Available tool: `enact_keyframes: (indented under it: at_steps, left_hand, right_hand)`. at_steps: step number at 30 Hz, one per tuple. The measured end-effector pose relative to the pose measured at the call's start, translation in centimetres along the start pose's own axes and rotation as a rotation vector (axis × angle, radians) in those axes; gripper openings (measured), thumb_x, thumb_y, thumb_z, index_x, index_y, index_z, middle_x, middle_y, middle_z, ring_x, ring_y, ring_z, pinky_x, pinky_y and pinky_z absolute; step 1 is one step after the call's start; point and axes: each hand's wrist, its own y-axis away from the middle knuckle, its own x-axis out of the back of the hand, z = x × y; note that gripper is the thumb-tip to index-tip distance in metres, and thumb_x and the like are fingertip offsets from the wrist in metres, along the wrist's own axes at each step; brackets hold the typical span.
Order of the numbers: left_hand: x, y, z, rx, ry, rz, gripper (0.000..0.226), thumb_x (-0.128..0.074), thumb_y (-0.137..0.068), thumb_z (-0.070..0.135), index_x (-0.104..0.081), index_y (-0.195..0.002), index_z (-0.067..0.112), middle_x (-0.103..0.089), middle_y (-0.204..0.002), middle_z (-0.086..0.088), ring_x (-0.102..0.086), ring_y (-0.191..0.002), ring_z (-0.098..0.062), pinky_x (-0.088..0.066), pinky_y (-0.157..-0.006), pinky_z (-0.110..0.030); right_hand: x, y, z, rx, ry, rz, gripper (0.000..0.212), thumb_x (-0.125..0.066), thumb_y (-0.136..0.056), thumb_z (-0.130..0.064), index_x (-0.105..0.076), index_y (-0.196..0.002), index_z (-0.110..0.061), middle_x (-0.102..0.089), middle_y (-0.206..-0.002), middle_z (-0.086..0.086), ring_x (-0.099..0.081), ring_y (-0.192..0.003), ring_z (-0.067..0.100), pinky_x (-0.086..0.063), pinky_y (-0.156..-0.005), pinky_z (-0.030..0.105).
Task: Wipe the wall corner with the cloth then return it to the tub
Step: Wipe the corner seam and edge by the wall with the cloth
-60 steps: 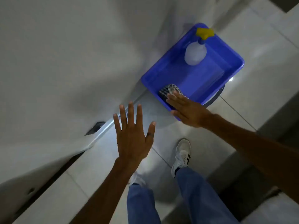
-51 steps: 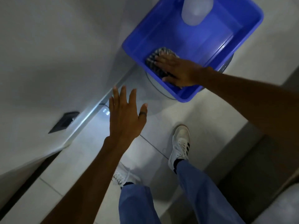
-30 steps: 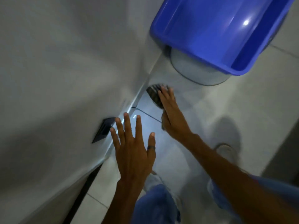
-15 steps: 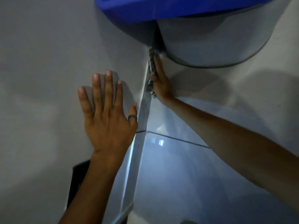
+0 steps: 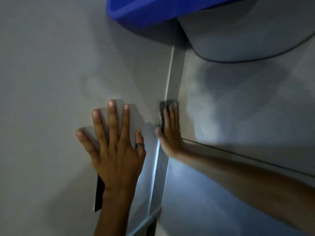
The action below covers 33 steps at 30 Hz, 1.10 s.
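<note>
My right hand (image 5: 170,132) presses a dark checked cloth (image 5: 167,103) flat against the wall corner (image 5: 172,79), where the pale wall meets the tiled floor. Only the cloth's top edge and left side show past my fingers. My left hand (image 5: 115,147) lies flat on the wall with its fingers spread, a ring on the thumb, just left of the corner strip. The blue tub (image 5: 153,9) sits at the top of the view, above both hands, resting on a round grey stand (image 5: 247,34).
A dark rectangular vent or plate (image 5: 99,195) is set in the wall under my left wrist. Glossy floor tiles with a grout line (image 5: 238,155) fill the right side. A bright reflection runs along the corner strip (image 5: 156,167).
My right hand took the cloth out of the tub, brought it down to the corner, and has slid it toward me along the strip. My left hand went flat onto the wall.
</note>
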Motion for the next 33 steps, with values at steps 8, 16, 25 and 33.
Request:
enact_keyframes:
  at_steps: [8,16,25,33]
  left_hand:
    - [-0.2,0.5,-0.6,0.019,0.083,-0.012,0.074,-0.036,-0.108,0.053,-0.016,-0.174,0.028,-0.004,-0.182,-0.003,0.016,-0.164,-0.023,0.03,-0.128,-0.047]
    - [-1.0,0.9,-0.1,-0.005,0.058,0.03,0.072,-0.037,-0.108,0.054,-0.019,-0.173,0.028,-0.007,-0.182,-0.005,0.009,-0.166,-0.03,0.025,-0.13,-0.052]
    - [-1.9,0.0,1.1,-0.044,-0.03,0.075,0.07,-0.036,-0.111,0.053,-0.012,-0.174,0.031,-0.006,-0.181,-0.006,0.005,-0.163,-0.034,0.026,-0.13,-0.054]
    - [-1.2,0.2,1.1,-0.01,0.046,-0.006,0.069,-0.035,-0.111,0.054,-0.016,-0.174,0.03,-0.005,-0.181,-0.004,0.009,-0.163,-0.031,0.027,-0.128,-0.05]
  right_hand:
    - [6.9,-17.4,-2.3,0.017,-0.023,0.265,0.074,-0.036,-0.102,-0.05,-0.025,-0.162,-0.01,-0.02,-0.173,0.017,-0.014,-0.162,0.036,-0.014,-0.133,0.052]
    - [2.1,-4.4,-2.7,-0.098,-0.083,0.195,0.074,-0.026,-0.102,-0.056,-0.007,-0.165,-0.023,-0.007,-0.176,0.006,-0.005,-0.164,0.023,-0.013,-0.132,0.055]
    - [-1.9,6.7,0.2,-0.09,-0.134,-0.058,0.077,-0.021,-0.097,-0.078,0.017,-0.158,-0.051,0.026,-0.169,-0.025,0.02,-0.16,0.003,-0.002,-0.134,0.052]
    - [6.1,-14.3,-3.3,-0.093,-0.091,0.25,0.069,-0.032,-0.104,-0.044,-0.022,-0.164,-0.011,-0.017,-0.175,0.012,-0.011,-0.164,0.028,-0.014,-0.134,0.049]
